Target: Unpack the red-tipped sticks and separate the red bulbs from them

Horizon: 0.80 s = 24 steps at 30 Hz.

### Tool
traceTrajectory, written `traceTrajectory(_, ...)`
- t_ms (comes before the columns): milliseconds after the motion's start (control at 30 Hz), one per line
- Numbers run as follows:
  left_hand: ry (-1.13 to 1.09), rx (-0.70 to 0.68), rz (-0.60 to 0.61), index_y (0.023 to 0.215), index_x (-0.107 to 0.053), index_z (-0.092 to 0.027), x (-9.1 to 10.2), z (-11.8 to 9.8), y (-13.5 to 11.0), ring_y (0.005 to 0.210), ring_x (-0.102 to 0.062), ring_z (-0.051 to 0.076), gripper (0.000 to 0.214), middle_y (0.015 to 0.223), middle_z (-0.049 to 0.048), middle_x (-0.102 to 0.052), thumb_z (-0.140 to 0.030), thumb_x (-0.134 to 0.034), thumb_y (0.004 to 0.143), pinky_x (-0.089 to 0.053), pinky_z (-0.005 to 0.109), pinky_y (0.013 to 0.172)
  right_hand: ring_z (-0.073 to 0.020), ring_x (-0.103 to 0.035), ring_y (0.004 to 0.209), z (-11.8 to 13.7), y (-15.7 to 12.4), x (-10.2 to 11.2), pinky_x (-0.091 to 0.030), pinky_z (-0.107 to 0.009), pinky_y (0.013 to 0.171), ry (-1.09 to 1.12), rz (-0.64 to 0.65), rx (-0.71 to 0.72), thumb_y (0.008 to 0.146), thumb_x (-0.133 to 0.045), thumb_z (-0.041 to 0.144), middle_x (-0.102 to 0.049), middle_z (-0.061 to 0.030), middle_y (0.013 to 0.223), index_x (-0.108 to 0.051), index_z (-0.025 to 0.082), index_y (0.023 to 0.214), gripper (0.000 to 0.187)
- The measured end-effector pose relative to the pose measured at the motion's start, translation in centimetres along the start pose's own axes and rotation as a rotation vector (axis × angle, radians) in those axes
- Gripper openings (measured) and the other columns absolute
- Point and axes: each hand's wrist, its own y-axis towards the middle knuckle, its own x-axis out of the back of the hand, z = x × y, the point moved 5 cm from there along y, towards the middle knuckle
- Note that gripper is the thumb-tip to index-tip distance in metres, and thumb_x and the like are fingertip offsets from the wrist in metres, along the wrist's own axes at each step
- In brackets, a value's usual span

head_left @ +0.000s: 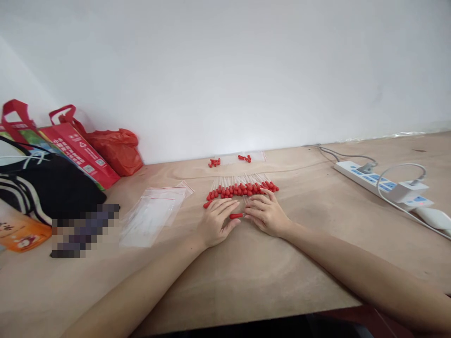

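Note:
A dropper with a red rubber bulb (236, 216) lies between my two hands, just above the wood. My left hand (217, 223) is curled, its thumb and fingers around the bulb. My right hand (267, 213) has its fingertips closed at the other end of that bulb, where the clear tube starts; most of the tube is hidden by the fingers. Right beyond the hands lies a row of droppers (241, 189), their red bulbs toward me and their clear tubes pointing to the wall. One more red bulb (207, 204) shows beside my left fingers.
Clear zip bags (150, 216) lie to the left. Loose red bulbs (214, 162) and clear tubes (229, 160) sit near the wall. At the right is a power strip (366, 176) with cables. Shopping bags (82, 148) and a black bag (66, 183) stand at the left.

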Motion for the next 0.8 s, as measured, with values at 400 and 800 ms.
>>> traceTrajectory(400, 0.001, -0.048, 0.023, 0.076, -0.062, -0.02, -0.4, -0.4, -0.4, 0.103, -0.056, 0.018, 0.017, 0.094, -0.0007, -0.068, -0.025, -0.048, 0.084, -0.03, 0.043, 0.097, -0.0137, -0.053, 0.085, 1.0, -0.2, 0.5, -0.019, -0.043, 0.097, -0.104, -0.039, 0.132, 0.083, -0.049, 0.025, -0.067, 0.0039, 0.079, -0.063, 0.024, 0.078, 0.015)
traceTrajectory(800, -0.086, -0.03, -0.024, 0.085, -0.061, -0.019, 0.2, 0.2, -1.2, 0.102, -0.056, 0.018, 0.014, 0.09, 0.0024, -0.067, -0.017, -0.047, 0.084, -0.037, 0.04, 0.093, -0.015, -0.052, 0.084, 0.0, -0.6, 1.2, -0.023, -0.041, 0.093, -0.061, -0.064, 0.049, 0.082, -0.049, 0.023, -0.066, 0.0019, 0.078, -0.063, 0.024, 0.08, 0.015)
